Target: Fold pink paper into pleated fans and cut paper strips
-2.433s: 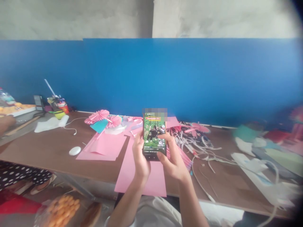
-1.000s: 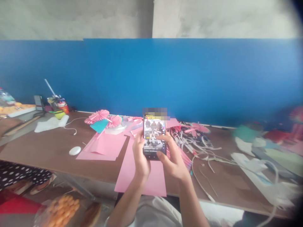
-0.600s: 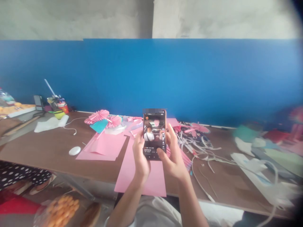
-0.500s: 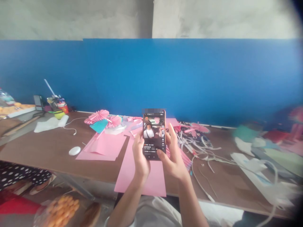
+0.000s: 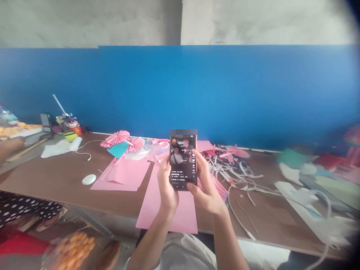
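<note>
Smartphone point(image 5: 182, 162) held in left hand point(image 5: 167, 191) and right hand point(image 5: 206, 193), fingers point(image 5: 200, 163) curled.

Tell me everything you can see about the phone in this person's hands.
It is a slim, rectangular smartphone, held upright with its lit screen facing the wearer. The screen shows a dark video picture with people in it, a column of small icons down the right side and text low down; the top strip is blurred. The left hand and right hand grip its sides, above a pink paper sheet.
</note>
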`<action>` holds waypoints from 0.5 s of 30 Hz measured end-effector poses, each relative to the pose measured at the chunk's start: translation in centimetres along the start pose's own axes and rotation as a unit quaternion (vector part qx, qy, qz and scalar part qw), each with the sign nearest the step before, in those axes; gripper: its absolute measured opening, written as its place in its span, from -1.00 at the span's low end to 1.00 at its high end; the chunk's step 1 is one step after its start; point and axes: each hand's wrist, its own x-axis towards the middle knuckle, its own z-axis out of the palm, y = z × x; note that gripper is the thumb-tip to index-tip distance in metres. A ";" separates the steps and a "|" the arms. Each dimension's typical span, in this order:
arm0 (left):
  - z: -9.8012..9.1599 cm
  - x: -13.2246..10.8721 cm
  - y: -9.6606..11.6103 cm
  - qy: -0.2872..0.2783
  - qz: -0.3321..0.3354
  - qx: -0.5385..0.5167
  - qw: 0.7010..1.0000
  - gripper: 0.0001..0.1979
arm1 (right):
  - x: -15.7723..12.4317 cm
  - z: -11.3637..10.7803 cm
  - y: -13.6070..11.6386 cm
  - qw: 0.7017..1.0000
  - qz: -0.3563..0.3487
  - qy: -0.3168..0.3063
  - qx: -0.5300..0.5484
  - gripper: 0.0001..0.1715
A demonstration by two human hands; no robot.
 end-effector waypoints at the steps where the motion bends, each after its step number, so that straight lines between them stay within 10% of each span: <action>1: -0.1 0.0 -0.1 0.000 0.001 0.002 1.000 -0.60 | 0.0 -0.1 0.0 1.000 0.000 -0.003 -0.012 -0.29; 15: 0.2 0.0 0.0 -0.002 0.000 -0.015 1.000 -0.60 | 0.0 0.7 0.2 0.994 0.032 0.044 0.094 -0.13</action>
